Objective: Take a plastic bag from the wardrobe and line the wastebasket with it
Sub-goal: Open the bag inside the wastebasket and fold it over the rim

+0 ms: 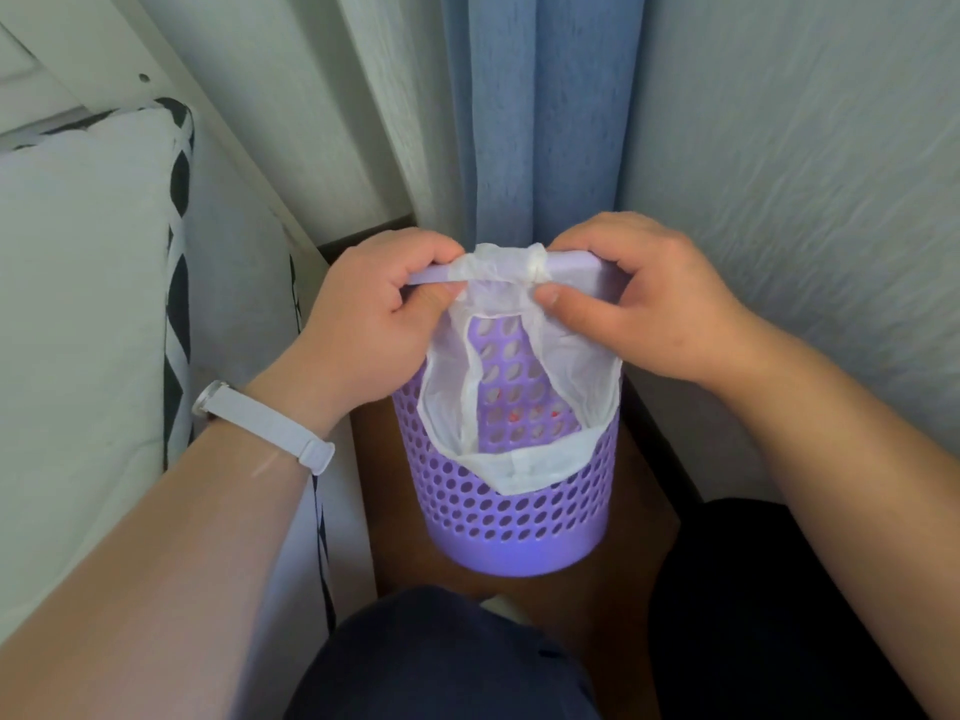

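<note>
Two hands at wastebasket [519,527] far rim, close together: left hand [379,309] and right hand [644,304] each pinch plastic bag [524,467] hem against rim. Opposite flap drapes over near rim.

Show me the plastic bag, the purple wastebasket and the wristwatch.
plastic bag [524,467]: head view, flap folded over the near rim.
purple wastebasket [545,513]: head view, perforated near wall.
wristwatch [270,426]: head view, pale strap on the left wrist.
</note>
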